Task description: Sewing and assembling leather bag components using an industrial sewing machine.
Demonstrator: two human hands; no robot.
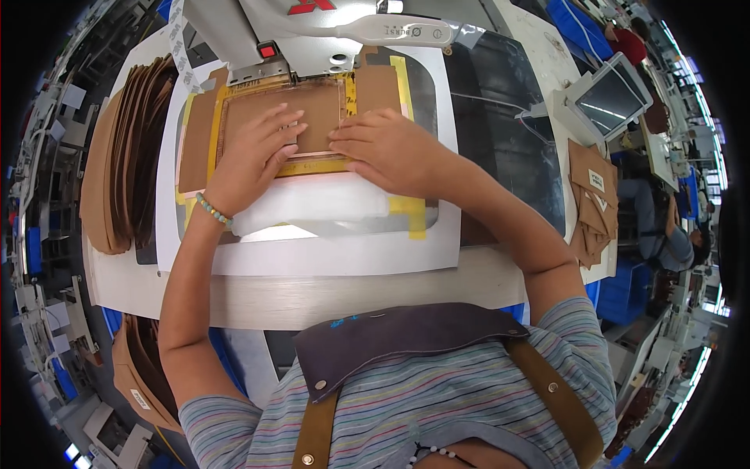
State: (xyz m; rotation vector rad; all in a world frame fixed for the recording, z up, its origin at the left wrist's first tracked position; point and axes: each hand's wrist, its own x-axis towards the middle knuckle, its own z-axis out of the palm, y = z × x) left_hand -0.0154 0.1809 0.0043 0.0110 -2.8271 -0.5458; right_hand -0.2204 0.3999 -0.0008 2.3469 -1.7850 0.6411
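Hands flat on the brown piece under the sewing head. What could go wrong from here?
1. Left hand and right hand press the flat brown leather panel close below the grey metal presser clamp; fingertips could get caught.
2. Uneven pressure could slide the panel off the yellow taped template frame.
3. The stack of brown cut pieces overhangs the table's left edge and might slip.

A leather-goods factory floor, this one. A white industrial sewing machine (pixel 344 31) stands over the pale worktable (pixel 351 293), and that is the landmark. Left of the machine, a fanned stack of tan leather panels (pixel 125 156); right of it, a small grey control screen (pixel 609 100) and more cut brown pieces (pixel 591 205). Beyond the screen, another seated worker (pixel 676 234) among blue crates (pixel 582 25).
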